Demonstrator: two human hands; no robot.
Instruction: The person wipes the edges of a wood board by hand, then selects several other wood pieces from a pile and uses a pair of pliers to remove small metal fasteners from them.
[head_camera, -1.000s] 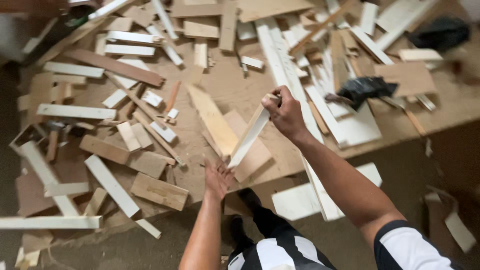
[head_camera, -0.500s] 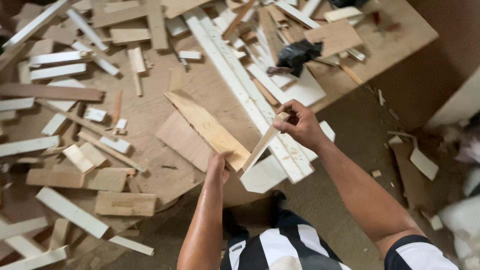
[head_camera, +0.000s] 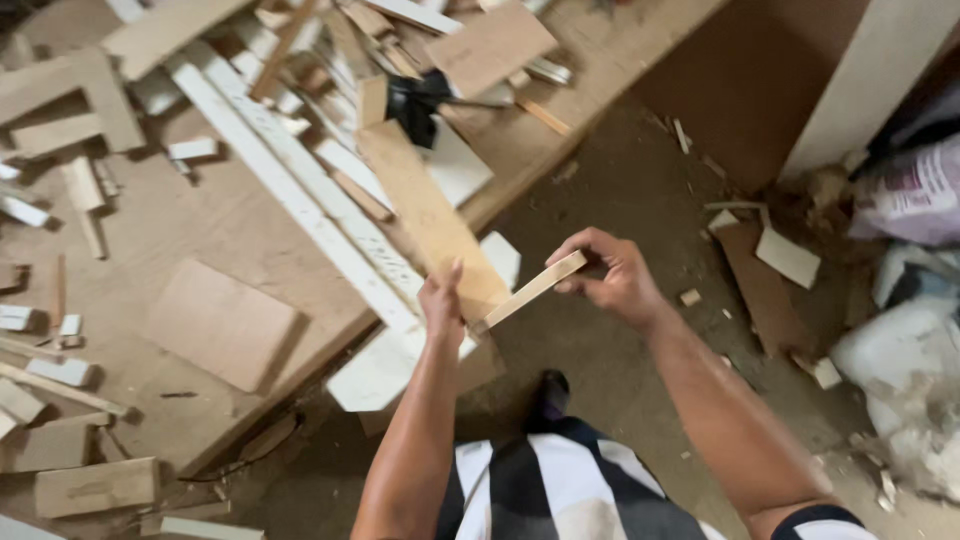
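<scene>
Wood strip (head_camera: 532, 288): 1 pale piece, right hand (head_camera: 612, 280) clenched on its upper end, left hand (head_camera: 443, 300) clasping its lower end, above the littered desk (head_camera: 200, 230).

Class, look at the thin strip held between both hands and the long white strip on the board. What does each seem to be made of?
Thin strip, held by left hand and right hand: probably bare wood, pale tan, matte, unpainted. Long white strip: likely wood painted or laminated white, with a smooth, even surface; its core cannot be seen.
</scene>
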